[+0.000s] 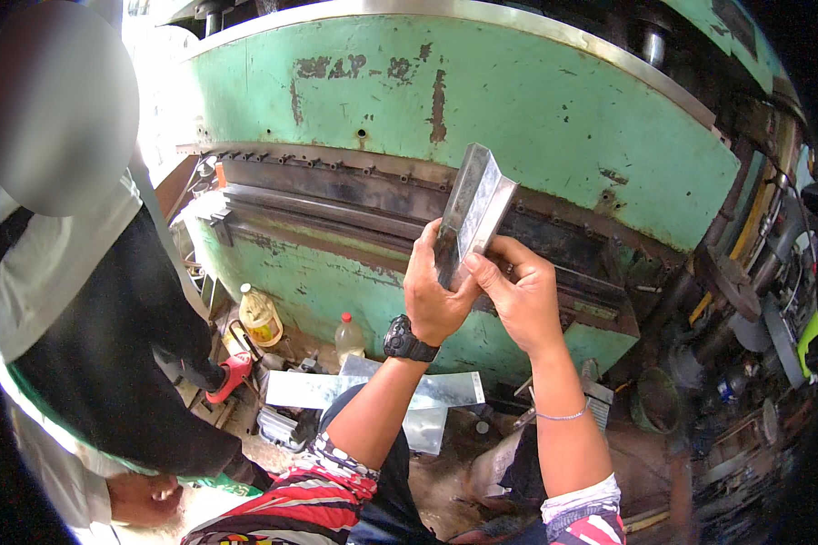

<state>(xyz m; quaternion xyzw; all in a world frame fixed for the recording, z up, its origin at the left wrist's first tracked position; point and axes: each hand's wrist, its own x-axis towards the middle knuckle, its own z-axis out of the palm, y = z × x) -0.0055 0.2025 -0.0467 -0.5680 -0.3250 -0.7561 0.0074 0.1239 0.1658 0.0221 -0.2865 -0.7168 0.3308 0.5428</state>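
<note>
I hold a short piece of bent sheet metal (475,204), folded lengthwise into a channel shape, up in front of a green press machine (364,118). My left hand (434,286), with a black watch on its wrist, is closed around the lower left side of the piece. From the right, my right hand (525,295) pinches its lower right edge, thumb on the near face. The upper end of the metal sticks out above both hands, tilted slightly right. My palms hide its bottom end.
A person (82,300) stands close at the left. Flat metal strips (304,391) lie low, beyond my left forearm. Near the machine's base stand a yellowish jug (260,318) and a red-capped bottle (348,338). A round bucket-like container (654,401) and cluttered metal parts fill the right.
</note>
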